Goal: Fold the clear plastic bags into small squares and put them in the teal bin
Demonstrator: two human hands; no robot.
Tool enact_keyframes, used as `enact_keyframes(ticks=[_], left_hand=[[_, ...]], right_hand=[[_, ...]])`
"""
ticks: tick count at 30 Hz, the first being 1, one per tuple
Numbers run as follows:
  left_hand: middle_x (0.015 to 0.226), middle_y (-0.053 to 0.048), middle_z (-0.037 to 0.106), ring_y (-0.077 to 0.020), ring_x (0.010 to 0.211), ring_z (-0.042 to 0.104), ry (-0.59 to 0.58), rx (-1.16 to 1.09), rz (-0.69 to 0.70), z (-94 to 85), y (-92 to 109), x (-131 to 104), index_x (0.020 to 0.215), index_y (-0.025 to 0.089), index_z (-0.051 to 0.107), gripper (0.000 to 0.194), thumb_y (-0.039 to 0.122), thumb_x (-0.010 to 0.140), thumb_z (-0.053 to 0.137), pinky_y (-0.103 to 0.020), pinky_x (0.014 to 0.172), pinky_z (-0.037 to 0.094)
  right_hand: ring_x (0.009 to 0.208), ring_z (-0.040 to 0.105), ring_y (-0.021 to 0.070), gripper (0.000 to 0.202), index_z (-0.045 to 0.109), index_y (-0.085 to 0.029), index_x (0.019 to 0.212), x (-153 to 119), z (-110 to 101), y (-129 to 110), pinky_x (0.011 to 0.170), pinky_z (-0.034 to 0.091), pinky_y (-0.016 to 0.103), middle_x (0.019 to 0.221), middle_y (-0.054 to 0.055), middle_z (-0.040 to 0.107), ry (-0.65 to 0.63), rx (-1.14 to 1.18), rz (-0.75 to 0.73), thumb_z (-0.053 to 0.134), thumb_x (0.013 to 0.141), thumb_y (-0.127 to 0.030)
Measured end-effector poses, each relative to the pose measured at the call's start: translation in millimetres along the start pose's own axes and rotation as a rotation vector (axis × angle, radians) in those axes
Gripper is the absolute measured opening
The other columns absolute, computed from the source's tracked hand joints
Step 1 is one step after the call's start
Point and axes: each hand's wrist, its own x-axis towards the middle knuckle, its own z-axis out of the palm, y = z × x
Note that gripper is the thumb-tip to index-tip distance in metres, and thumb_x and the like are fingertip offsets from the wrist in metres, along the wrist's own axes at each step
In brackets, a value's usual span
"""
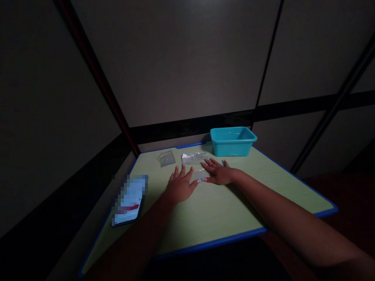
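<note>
1. Far left, at nine o'clock on the tabletop (225, 203) (twelve being the far edge), lies a lit smartphone (130, 201). It is well apart from the work, so I'd keep the left forearm clear of it.
2. At eleven o'clock a small clear plastic pouch (167, 158) lies flat, near the left fingertips but apart from them.
3. The left hand (181, 185) is palm down, fingers spread towards twelve, pinching nothing that I can see. Light, even pressure here should anchor the film better than a hard push.
4. At twelve, just beyond the fingers, lies a crumpled clear plastic bag (193, 158); whether it touches the right fingertips I can't tell.
5. At the centre, between and partly under both hands, is a clear plastic sheet (199, 174). It appears to be getting smoothed; I'd work outward from the middle, towards nine and three, so creases don't gather.
6. The right hand (218, 172) is also flat and spread, fingers towards ten, its thumb close to the left one. Whether the thumbs touch I can't tell.
7. At one o'clock stands a turquoise plastic basin (233, 148), safely beyond the right hand.
</note>
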Motion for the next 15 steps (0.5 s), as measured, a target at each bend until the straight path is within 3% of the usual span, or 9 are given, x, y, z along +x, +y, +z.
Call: enact_keyframes(ticks=[8,15], left_hand=[[0.148,-0.009,0.009,-0.0376,0.133,0.007,-0.013,-0.003,-0.08,-0.6,1,-2,0.14,0.036,0.018,0.067,0.068,0.082,0.022,-0.054,0.101,0.017],[0.148,-0.009,0.009,-0.0377,0.133,0.006,-0.029,-0.025,-0.092,-2.3,-1,-3,0.14,0.037,0.016,0.066,0.068,0.082,0.022,-0.058,0.1,0.017]], right_hand=[[0.132,-0.01,0.0356,0.09,0.0,-0.029,0.142,-7,-6,8,0.095,0.003,0.068,0.148,0.005,-0.009,-0.05,0.0,0.107,0.033,0.072,-0.075],[0.134,-0.009,0.0301,0.07,0.0,-0.032,0.142,-7,-5,14,0.096,0.005,0.067,0.148,0.003,-0.009,-0.026,-0.018,0.147,0.017,0.083,-0.066]])
